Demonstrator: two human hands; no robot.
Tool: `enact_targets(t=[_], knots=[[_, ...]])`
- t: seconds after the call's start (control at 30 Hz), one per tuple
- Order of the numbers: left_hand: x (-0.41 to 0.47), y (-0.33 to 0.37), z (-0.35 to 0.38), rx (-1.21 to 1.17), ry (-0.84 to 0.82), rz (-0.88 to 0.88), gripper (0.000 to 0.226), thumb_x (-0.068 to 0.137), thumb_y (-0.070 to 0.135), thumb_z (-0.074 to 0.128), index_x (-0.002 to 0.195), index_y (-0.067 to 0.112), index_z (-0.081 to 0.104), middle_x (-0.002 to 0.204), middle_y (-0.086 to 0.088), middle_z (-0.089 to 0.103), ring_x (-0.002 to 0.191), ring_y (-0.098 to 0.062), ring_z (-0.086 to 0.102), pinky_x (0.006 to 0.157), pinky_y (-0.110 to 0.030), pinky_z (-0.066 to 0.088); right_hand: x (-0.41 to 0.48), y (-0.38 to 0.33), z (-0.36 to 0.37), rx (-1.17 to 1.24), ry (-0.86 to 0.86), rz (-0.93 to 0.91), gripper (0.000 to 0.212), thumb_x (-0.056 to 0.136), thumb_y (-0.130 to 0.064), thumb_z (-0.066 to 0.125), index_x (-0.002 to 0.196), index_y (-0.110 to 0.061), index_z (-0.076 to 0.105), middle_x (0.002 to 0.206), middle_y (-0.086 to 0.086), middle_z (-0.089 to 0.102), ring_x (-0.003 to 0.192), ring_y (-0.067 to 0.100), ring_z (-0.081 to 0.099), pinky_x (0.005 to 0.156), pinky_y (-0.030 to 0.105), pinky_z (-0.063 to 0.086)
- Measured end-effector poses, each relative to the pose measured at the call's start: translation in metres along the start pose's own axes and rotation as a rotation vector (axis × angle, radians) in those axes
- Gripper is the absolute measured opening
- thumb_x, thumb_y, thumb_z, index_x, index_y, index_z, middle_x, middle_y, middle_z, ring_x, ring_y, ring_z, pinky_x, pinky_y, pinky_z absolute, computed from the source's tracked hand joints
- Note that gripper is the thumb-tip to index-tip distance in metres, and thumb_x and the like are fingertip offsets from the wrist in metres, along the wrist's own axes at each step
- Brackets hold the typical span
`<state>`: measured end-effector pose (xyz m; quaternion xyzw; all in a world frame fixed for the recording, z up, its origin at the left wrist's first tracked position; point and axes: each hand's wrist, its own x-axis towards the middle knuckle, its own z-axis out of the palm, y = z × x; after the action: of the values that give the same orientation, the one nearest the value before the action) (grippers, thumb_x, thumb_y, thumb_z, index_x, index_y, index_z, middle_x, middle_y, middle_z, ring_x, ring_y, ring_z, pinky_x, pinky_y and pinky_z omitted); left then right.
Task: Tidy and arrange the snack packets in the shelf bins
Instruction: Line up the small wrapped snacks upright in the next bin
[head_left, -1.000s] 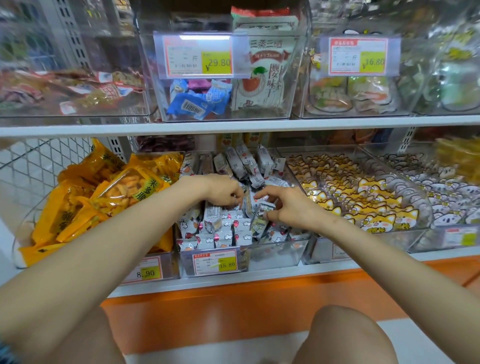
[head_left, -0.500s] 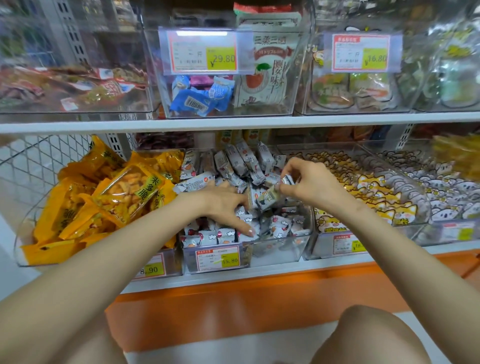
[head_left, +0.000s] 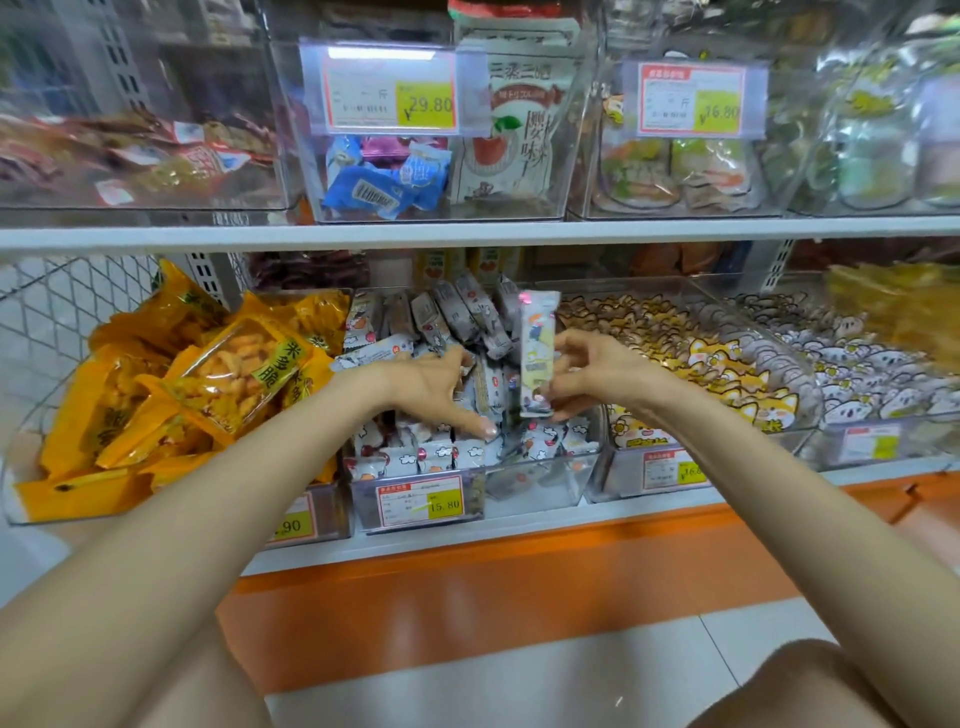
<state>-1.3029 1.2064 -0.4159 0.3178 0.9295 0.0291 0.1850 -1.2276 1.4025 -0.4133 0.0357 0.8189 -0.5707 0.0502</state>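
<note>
A clear middle bin (head_left: 540, 486) on the lower shelf holds several small white snack packets (head_left: 415, 457) with cartoon prints. My right hand (head_left: 597, 376) pinches one long white packet (head_left: 537, 358) and holds it upright above the bin. My left hand (head_left: 441, 387) lies flat on the packets in the bin, fingers spread, thumb reaching down toward the front row. More grey-white packets (head_left: 467, 317) stand in rows at the back of the bin.
Yellow snack bags (head_left: 228, 374) fill the bin to the left. A bin of fox-print packets (head_left: 717, 364) sits to the right, another bin of white animal packets (head_left: 872, 374) beyond it. The upper shelf (head_left: 467, 231) carries clear bins with price tags. My knees show below.
My right hand has lifted a packet out of the pile and turned it upright. My left hand has shifted from gripping in the pile to pressing flat on the packets.
</note>
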Motion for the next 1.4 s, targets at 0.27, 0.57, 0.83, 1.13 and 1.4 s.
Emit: enact_targets(t=[0.27,0.57,0.83,1.13,1.4], knots=[[-0.005,0.004,0.003,-0.485,0.289,0.235,0.066,0.080,0.044,0.066,0.134,0.024,0.034,0.111,0.006,0.057,0.104,-0.010,0.055,0.089,-0.018,0.043,0.006,0.013,0.028,-0.494,0.041,-0.214,0.034,0.065,-0.008,0.084,0.069,-0.019,0.051,0.062,-0.014,0.047,0.051,0.000,0.043,0.044,0.012,0.030],[-0.007,-0.003,0.015,-0.398,0.271,0.311,0.025,0.083,0.036,0.067,0.095,0.033,0.045,0.082,-0.017,0.061,0.065,-0.027,0.050,0.061,-0.032,0.037,0.005,0.016,0.000,-0.801,-0.141,-0.360,0.032,0.072,0.002,0.073,0.092,-0.023,0.068,0.086,-0.012,0.059,0.089,0.019,0.056,0.082,0.038,0.047],[0.000,0.001,0.015,-0.224,0.181,0.357,0.034,0.084,0.036,0.066,0.074,0.032,0.034,0.074,-0.003,0.043,0.064,-0.015,0.036,0.059,-0.031,0.028,0.003,0.018,0.008,-1.188,-0.193,-0.381,0.027,0.075,-0.018,0.072,0.098,-0.030,0.071,0.087,-0.004,0.050,0.093,0.016,0.048,0.080,0.032,0.040],[-0.003,0.000,0.013,-0.219,0.105,0.323,0.034,0.085,0.036,0.065,0.111,0.023,0.048,0.106,-0.007,0.056,0.094,-0.022,0.053,0.079,-0.035,0.041,-0.003,0.018,0.007,-1.144,-0.162,-0.399,0.017,0.082,-0.014,0.065,0.093,-0.024,0.072,0.093,-0.004,0.052,0.096,0.017,0.050,0.083,0.030,0.038],[-0.005,0.004,0.013,-0.224,0.073,0.357,0.025,0.083,0.038,0.067,0.090,0.034,0.044,0.086,-0.005,0.049,0.069,-0.016,0.042,0.064,-0.033,0.035,0.001,0.016,0.008,-1.157,-0.158,-0.284,0.020,0.076,-0.021,0.075,0.094,-0.013,0.070,0.100,0.003,0.053,0.101,0.015,0.046,0.082,0.033,0.043]])
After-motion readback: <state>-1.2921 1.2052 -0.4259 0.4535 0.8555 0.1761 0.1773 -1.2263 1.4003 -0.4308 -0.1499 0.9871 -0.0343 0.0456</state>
